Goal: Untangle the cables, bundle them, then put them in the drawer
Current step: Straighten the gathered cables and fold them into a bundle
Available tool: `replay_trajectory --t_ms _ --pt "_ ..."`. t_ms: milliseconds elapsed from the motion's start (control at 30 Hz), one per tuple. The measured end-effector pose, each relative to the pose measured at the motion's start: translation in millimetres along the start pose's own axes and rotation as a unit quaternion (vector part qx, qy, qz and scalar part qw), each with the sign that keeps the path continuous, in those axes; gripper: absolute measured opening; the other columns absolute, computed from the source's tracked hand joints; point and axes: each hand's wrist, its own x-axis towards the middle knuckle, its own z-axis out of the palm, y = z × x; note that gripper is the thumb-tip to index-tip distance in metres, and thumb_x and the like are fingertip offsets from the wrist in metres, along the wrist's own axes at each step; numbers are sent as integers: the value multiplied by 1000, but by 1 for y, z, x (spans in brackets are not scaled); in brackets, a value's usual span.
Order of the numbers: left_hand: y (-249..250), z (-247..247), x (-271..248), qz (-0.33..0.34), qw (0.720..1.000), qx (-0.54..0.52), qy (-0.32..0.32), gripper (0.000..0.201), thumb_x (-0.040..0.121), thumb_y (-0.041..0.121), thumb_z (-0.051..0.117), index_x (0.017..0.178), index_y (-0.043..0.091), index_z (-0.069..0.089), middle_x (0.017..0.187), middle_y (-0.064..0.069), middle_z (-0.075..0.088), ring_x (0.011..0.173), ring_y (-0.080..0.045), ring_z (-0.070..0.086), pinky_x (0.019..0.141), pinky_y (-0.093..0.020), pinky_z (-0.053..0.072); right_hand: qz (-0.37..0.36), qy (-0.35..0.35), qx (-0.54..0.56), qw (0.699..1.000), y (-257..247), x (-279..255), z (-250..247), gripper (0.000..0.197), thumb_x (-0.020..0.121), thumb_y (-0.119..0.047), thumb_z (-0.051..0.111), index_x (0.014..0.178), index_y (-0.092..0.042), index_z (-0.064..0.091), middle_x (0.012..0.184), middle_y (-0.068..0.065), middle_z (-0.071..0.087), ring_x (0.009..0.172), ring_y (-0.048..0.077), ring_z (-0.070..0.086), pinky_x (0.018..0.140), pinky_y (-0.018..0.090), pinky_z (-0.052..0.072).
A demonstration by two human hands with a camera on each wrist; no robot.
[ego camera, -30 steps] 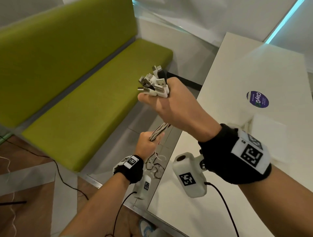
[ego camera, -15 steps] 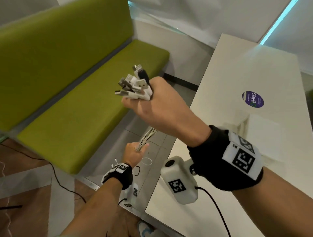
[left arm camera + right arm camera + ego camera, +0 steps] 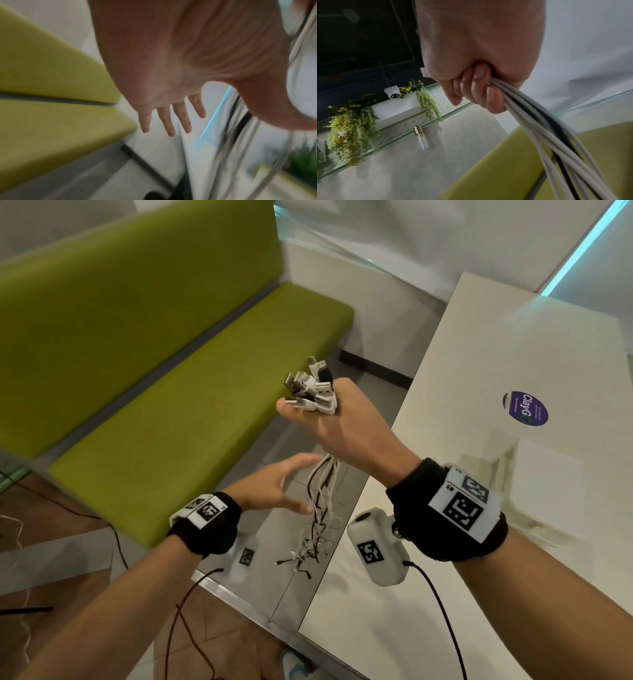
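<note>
Head view: right hand (image 3: 346,422) clamped round bundled white and black USB cables (image 3: 323,494), left hand (image 3: 270,491) now released, fingers spread, seemingly regrasping higher to comb tangles.

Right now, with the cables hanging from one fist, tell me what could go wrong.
1. Only the right hand grips the cables near their plugs; the left hand is open beside the strands, so a loosened fist could drop them.
2. The lower ends look knotted together; pulling downward may tighten that tangle.
3. The loose ends dangle near the table edge and might snag.
</note>
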Motion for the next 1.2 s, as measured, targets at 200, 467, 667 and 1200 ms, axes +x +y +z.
replay_trajectory --t_ms 200,467,667,1200 --pt "88 40 1 142 936 -241 214 41 76 7 76 112 15 60 106 13 72 104 -3 64 88 -24 49 34 79 10 996 8 6 5 41 92 -31 65 55 -18 50 44 -10 40 45 8 34 47 22 30" --pt "104 46 18 154 915 -133 347 26 95 5 49 75 22 46 63 13 49 54 6 50 50 -12 38 -9 37 21 999 15 -3 -3 40 88 -29 71 56 -25 48 53 -11 51 50 4 46 51 14 35" --pt "95 34 10 88 969 -144 181 28 82 15 58 56 20 49 53 13 46 49 -4 37 52 -24 32 0 -153 -13 988 14 -1 -30 17 86 -32 72 102 -25 75 121 -8 68 112 1 61 102 30 44" --pt "77 50 21 120 952 -133 246 37 90 20 58 58 18 39 47 11 36 45 -4 27 47 -26 22 37 -47 257 965 13 -9 0 52 98 -35 55 53 -27 30 46 -7 24 41 16 17 49 37 13"
